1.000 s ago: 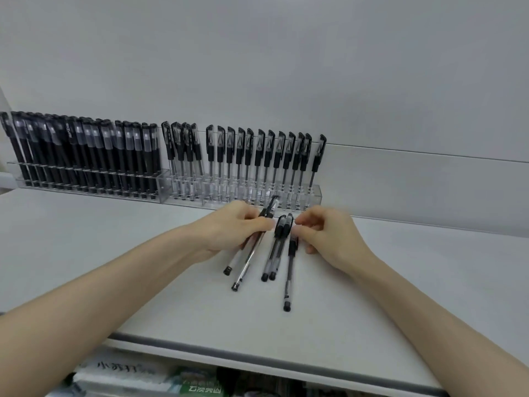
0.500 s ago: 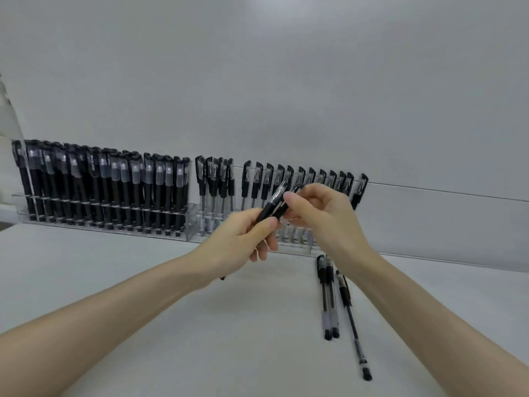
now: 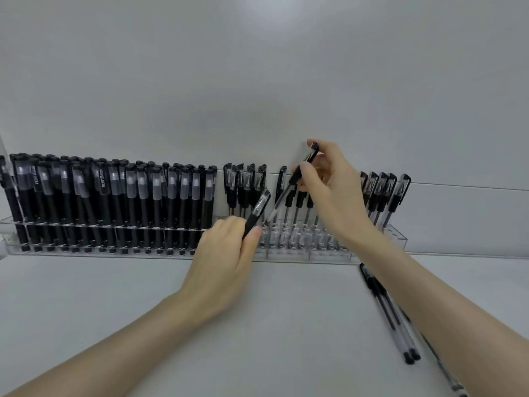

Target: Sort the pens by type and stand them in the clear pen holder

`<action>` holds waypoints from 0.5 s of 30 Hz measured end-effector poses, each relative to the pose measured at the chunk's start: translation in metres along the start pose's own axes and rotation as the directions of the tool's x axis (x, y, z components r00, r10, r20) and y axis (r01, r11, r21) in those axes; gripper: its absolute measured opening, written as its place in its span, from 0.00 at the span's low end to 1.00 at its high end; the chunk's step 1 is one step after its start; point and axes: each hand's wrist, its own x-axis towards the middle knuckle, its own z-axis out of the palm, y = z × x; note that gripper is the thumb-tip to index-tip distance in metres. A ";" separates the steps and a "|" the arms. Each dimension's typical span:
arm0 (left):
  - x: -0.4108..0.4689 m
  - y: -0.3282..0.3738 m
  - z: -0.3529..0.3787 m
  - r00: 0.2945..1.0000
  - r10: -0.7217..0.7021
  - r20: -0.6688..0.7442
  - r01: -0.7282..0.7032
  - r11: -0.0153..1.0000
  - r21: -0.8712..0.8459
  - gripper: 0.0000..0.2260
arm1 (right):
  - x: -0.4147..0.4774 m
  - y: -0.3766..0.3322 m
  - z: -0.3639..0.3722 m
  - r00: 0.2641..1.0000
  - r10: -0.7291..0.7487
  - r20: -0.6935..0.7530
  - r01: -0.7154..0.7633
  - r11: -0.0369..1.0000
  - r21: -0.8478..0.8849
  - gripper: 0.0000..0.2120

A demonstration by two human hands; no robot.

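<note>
Loose pens (image 3: 385, 305) partly behind right forearm (image 3: 429, 296), holder (image 3: 380, 247) cropped at left

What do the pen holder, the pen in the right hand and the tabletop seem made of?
Pen holder: clear rigid plastic, probably acrylic; pens show through its glossy walls. The right hand holds a capped pen: see-through plastic barrel, opaque black cap and grip. Tabletop: smooth matte pale grey, maybe laminate; unsure.

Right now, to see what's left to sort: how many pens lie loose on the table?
3: a pair side by side beside the right forearm, a third pen partly hidden behind it.
</note>
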 end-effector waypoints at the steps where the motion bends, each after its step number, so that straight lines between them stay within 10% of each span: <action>1: 0.000 -0.001 0.000 1.000 -0.009 0.012 0.010 1.000 -0.013 0.18 | -0.001 0.001 0.003 1.000 -0.013 0.004 0.013 1.000 -0.006 0.16; 15: 0.001 -0.003 0.000 0.988 -0.142 0.052 0.149 0.973 -0.174 0.18 | 0.002 0.005 0.015 0.963 -0.149 0.224 0.198 0.956 -0.217 0.14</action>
